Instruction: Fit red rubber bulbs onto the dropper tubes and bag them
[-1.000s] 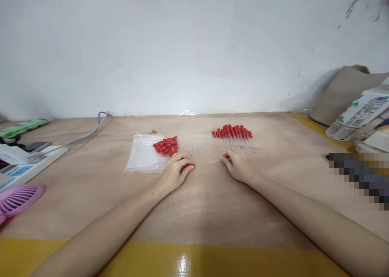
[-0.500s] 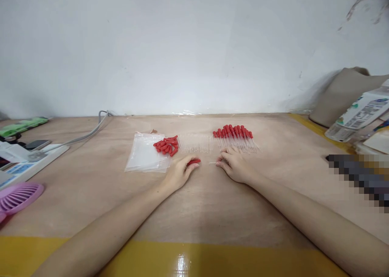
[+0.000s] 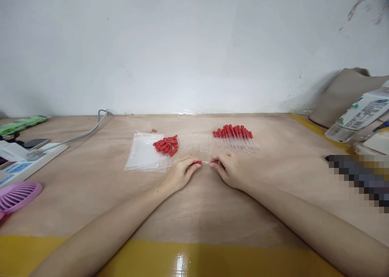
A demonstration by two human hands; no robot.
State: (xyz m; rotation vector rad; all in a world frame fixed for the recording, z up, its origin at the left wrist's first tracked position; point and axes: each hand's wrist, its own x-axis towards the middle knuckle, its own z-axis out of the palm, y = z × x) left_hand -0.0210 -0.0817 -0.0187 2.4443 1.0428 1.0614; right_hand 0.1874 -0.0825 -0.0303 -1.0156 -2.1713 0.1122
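My left hand (image 3: 181, 172) pinches a red rubber dropper bulb (image 3: 198, 162), whose open end points right. My right hand (image 3: 226, 169) is closed on a thin clear dropper tube (image 3: 206, 162). The tube's left end meets the bulb, though I cannot tell how far it is inside. Beyond the left hand is a pile of loose red bulbs (image 3: 166, 146), partly on clear plastic bags (image 3: 146, 155). A row of bare clear tubes (image 3: 194, 142) lies past both hands. Behind the right hand, droppers with red bulbs fitted (image 3: 233, 133) lie side by side.
A white power strip (image 3: 36, 161) with a grey cable (image 3: 82, 139) and a pink fan (image 3: 20, 198) are at the left. To the right lie a plastic bottle (image 3: 349, 127) and a pixelated dark object (image 3: 358, 177). A white wall (image 3: 194, 50) closes off the back.
My right hand has moved left with the tube, closing the gap to the red bulb. The left hand has barely moved.
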